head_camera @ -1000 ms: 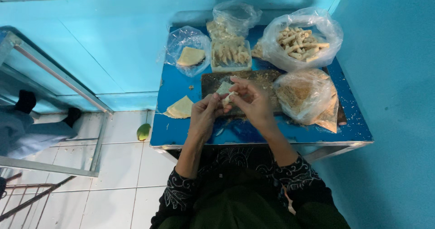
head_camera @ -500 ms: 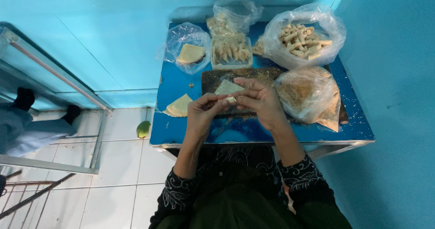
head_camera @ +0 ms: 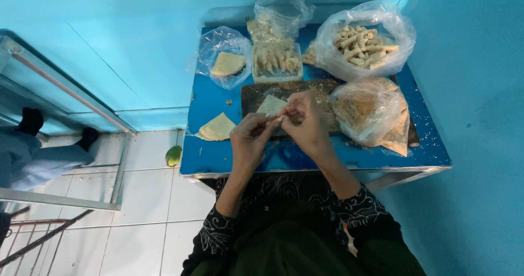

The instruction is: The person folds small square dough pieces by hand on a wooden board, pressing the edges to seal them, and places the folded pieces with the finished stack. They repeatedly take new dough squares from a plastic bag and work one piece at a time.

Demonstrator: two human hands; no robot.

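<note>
— Both hands meet over the middle of the blue table (head_camera: 218,156), don't they?

— Yes. Left hand (head_camera: 250,139) and right hand (head_camera: 307,124) are curled narrow, fingertips pinching a small pale roll (head_camera: 279,120) between them.

— Which way does it lie?

— Roughly left to right, one end at each hand, though fingers hide most of it. It sits just near of the flat wrapper sheet (head_camera: 271,105) on the dark board (head_camera: 256,93).

— Which hand is nearer the sheet?

— Right one; it nearly touches.
</note>
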